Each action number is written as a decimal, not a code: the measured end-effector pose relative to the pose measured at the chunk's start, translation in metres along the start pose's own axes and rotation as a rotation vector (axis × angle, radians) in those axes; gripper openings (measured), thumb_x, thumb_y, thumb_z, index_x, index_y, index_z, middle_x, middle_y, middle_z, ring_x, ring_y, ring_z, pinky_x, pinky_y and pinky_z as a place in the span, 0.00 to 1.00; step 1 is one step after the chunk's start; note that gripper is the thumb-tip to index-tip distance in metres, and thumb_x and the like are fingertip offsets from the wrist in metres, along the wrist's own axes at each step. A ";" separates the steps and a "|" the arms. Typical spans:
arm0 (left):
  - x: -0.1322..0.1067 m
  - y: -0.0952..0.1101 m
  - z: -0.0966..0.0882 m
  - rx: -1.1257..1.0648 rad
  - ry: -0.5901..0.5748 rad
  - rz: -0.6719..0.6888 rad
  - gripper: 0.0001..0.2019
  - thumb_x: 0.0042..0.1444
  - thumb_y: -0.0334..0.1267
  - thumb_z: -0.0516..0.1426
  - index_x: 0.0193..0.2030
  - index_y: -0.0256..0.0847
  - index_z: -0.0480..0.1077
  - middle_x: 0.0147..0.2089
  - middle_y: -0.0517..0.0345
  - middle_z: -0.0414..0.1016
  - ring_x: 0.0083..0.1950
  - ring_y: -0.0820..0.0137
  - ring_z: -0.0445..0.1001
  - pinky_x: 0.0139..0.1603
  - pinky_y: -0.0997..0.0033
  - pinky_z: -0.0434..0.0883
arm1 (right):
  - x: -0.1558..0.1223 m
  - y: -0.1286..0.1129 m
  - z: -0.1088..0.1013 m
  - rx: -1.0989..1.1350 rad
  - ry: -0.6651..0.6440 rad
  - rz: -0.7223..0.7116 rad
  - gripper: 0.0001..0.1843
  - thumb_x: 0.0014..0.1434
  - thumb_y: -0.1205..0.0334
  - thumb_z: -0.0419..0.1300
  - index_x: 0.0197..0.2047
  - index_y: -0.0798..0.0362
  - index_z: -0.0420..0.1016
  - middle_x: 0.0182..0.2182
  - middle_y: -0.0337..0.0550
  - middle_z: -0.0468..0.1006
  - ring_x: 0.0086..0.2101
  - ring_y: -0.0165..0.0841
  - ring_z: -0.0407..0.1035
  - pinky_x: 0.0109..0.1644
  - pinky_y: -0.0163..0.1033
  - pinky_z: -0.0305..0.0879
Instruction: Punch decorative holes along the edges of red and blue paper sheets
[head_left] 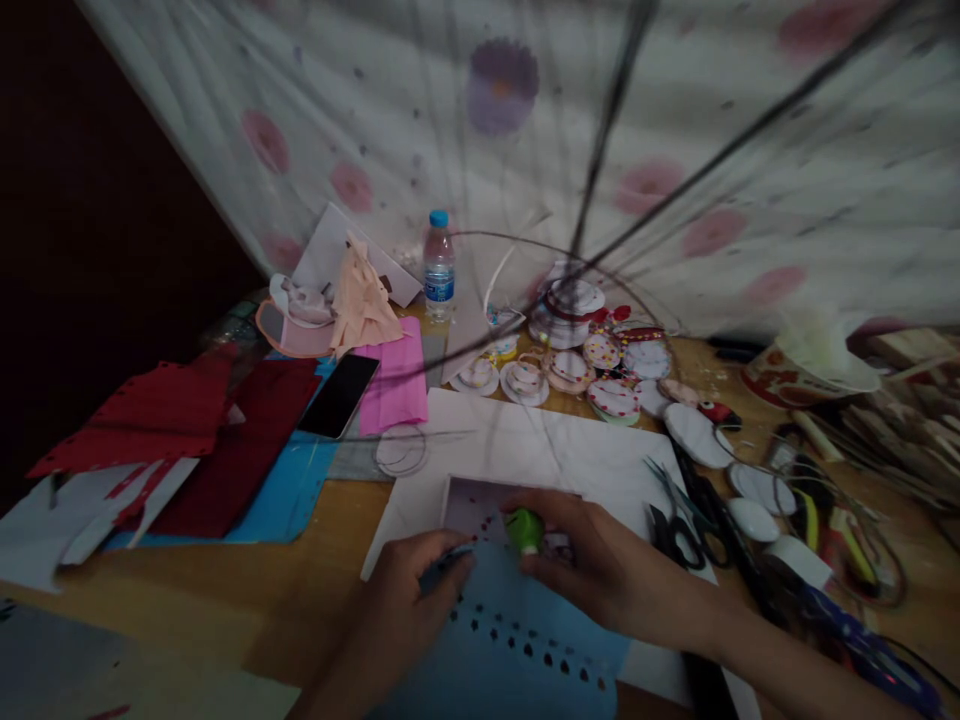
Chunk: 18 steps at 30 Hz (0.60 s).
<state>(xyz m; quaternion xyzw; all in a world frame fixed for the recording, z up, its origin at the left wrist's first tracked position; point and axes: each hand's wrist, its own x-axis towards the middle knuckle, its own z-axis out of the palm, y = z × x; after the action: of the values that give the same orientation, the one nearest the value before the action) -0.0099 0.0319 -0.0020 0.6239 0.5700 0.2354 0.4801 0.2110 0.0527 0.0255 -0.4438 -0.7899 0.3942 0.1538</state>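
Observation:
A blue sheet [487, 685] of paper or foam lies low in the middle, with rows of small punched holes across it. My left hand [420, 580] grips its upper left edge between thumb and fingers. In my right hand [589, 550] is a small green craft punch [526, 530], held at the sheet's top edge between thumb and fingers. Whether the sheet sits in the punch's slot I cannot tell. Just behind, a greyish picture card [469, 500] with small dark red bits on it rests on a large white sheet [510, 420].
Scissors [686, 540] and other tools lie to the right. Several small decorated paper cups [525, 375] and a water bottle [439, 270] stand at the back. Leftward are red sheets [240, 440], pink paper [397, 385] and a phone [341, 395]. Blurred dark strands cross the upper view.

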 end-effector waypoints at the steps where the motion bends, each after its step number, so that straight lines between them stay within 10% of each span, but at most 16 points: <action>1: 0.000 0.001 0.001 0.006 0.005 0.007 0.09 0.58 0.38 0.55 0.38 0.43 0.77 0.37 0.58 0.81 0.40 0.64 0.76 0.43 0.71 0.70 | -0.001 -0.001 0.000 -0.024 -0.004 -0.036 0.19 0.58 0.66 0.58 0.54 0.51 0.66 0.47 0.48 0.75 0.46 0.39 0.69 0.49 0.43 0.66; 18: -0.001 0.008 0.013 -0.052 0.034 0.032 0.08 0.59 0.38 0.53 0.40 0.42 0.73 0.41 0.56 0.79 0.43 0.64 0.75 0.45 0.70 0.68 | 0.004 -0.015 0.001 -0.060 -0.068 -0.093 0.18 0.53 0.71 0.62 0.48 0.52 0.70 0.44 0.47 0.74 0.46 0.39 0.68 0.50 0.43 0.64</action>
<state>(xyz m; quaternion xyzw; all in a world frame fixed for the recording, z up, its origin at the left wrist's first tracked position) 0.0045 0.0273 0.0002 0.6163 0.5615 0.2684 0.4825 0.1996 0.0506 0.0356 -0.3973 -0.8260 0.3776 0.1318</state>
